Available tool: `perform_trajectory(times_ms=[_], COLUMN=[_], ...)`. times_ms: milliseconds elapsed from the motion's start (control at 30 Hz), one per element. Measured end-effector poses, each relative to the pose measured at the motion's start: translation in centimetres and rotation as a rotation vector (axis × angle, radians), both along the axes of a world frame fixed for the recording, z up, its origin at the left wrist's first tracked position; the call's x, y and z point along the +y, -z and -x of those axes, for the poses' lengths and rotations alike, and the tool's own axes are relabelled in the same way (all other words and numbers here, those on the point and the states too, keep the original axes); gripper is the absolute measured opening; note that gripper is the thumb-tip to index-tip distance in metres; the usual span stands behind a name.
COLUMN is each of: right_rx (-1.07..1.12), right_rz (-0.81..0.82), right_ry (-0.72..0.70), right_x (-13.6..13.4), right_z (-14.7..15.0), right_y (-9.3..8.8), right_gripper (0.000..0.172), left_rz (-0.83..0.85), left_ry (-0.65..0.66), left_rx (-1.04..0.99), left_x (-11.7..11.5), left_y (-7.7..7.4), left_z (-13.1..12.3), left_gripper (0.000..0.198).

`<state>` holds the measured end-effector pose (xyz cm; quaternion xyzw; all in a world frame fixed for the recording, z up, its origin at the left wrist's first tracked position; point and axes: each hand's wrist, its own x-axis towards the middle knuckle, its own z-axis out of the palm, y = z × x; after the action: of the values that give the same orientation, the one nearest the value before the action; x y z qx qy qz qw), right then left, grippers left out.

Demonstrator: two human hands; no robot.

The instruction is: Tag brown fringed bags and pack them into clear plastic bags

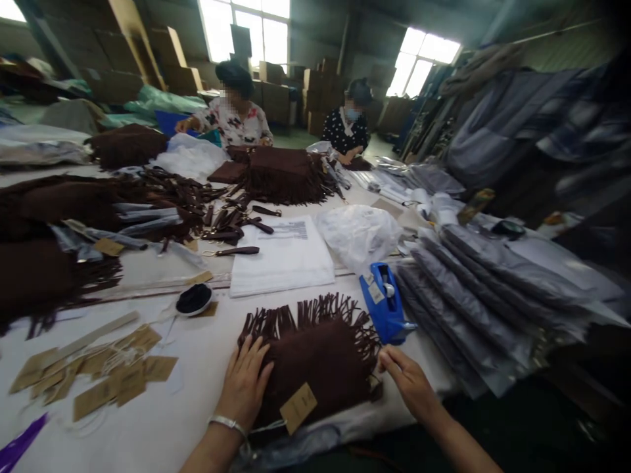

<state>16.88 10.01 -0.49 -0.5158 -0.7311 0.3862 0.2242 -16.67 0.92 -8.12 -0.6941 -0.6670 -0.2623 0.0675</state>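
Note:
A dark brown fringed bag (320, 361) lies on the white table in front of me, its fringe pointing away. A tan tag (298, 407) rests on its near part. My left hand (246, 381) lies on the bag's left edge with the fingers stretched out. At the right edge of the fringe is my right hand (407, 381), its fingers pinched together; what is between them, if anything, is too small to make out. Just beyond that hand stands a blue tape dispenser (384, 302).
Tan tags (123, 381) are strewn at the left, near a small dish (194, 300) of dark items. White bags (283, 256), brown straps (236, 251) and stacked brown bags (280, 171) lie farther back. Grey packed items (468, 289) fill the right. Two people sit across the table.

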Motion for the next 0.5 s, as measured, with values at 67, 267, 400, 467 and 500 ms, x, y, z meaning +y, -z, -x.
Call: perform_trajectory(times_ms=[67, 267, 400, 467, 500], right_rx=[-0.092, -0.196, 0.034, 0.057, 0.025], right_rz=[0.037, 0.117, 0.213, 0.178, 0.135], right_ry=[0.069, 0.277, 0.273, 0.15, 0.094], right_x=[-2.5, -6.9, -6.1, -5.3, -4.9], right_z=[-5.7, -12.0, -7.3, -5.0, -4.2], right_y=[0.4, 1.5, 1.6, 2.1, 2.4], right_gripper=[0.019, 0.024, 0.034, 0.034, 0.034], left_rz=[0.016, 0.146, 0.262, 0.316, 0.343], left_ry=[0.082, 0.44, 0.604, 0.609, 0.593], left_rx=[-0.037, 0.013, 0.107, 0.141, 0.155], left_x=[0.5, 1.2, 1.9, 2.3, 2.4], left_y=[-0.7, -2.8, -2.1, -1.8, -1.7], left_z=[-0.7, -7.7, -11.8, -12.9, -13.3], left_gripper=[0.033, 0.051, 0.062, 0.064, 0.066])
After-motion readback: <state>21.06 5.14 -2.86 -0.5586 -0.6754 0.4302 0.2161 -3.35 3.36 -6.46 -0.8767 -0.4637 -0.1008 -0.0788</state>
